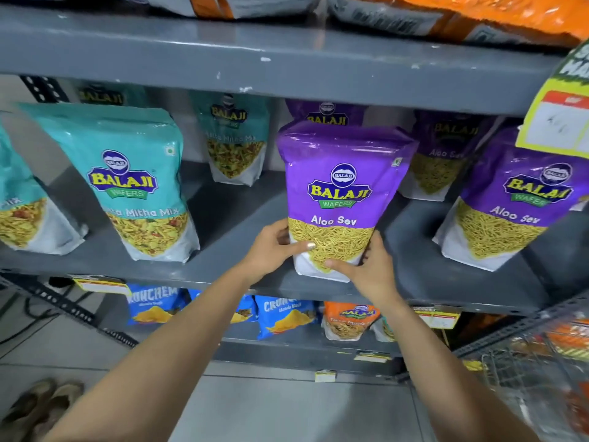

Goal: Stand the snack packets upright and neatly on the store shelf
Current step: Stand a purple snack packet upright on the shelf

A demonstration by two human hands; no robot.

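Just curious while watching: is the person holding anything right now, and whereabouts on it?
Yes: the purple Aloo Sev packet, gripped at its bottom corners. The left hand holds the lower left edge, the right hand the lower right, as it stands on the shelf.

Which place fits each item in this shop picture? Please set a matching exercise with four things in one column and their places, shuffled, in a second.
Column 1
1. purple Aloo Sev packet held by both hands
2. large teal Mitha Mix packet
3. blue Crunchem chips packet
4. yellow-green price sign

Column 2
A. hanging at the upper right edge
B. on the shelf below the hands
C. front centre of the middle grey metal shelf
D. left of the held packet, same shelf

Pairs: 1-C, 2-D, 3-B, 4-A
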